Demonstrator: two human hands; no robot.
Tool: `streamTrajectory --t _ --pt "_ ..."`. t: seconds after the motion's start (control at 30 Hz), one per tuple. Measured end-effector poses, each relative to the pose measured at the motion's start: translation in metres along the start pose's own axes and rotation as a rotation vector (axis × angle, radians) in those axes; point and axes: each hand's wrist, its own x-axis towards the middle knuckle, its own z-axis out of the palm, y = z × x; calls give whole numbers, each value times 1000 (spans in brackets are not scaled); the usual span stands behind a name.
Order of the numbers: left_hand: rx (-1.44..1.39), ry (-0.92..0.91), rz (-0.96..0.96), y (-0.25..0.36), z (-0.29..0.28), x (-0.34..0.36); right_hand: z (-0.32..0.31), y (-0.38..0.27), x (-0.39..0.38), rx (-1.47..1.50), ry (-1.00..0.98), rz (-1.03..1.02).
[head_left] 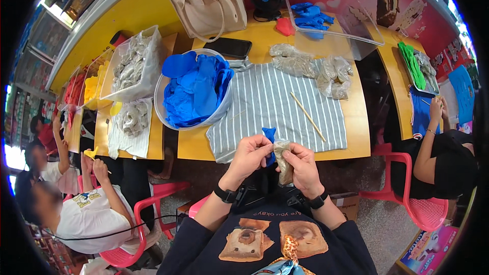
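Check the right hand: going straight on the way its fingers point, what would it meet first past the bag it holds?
Probably the blue piece at the left hand, just left of the right hand, though depth here is unclear.

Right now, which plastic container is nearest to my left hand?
The round tub heaped with blue pieces, beside the striped cloth; the others are rectangular and farther away.

The forearms (329,215) slant inward from below; the left grip (248,157) and right grip (303,168) are close together, each curled into a pinch.
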Motion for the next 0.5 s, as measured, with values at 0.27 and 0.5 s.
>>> streamTrajectory --t 0.27,0.5 --pt "-109 13 33 -13 1 -3 3 8 -3 83 78 -7" --pt "111 58 48 -7 6 -5 6 6 -8 43 118 -15"
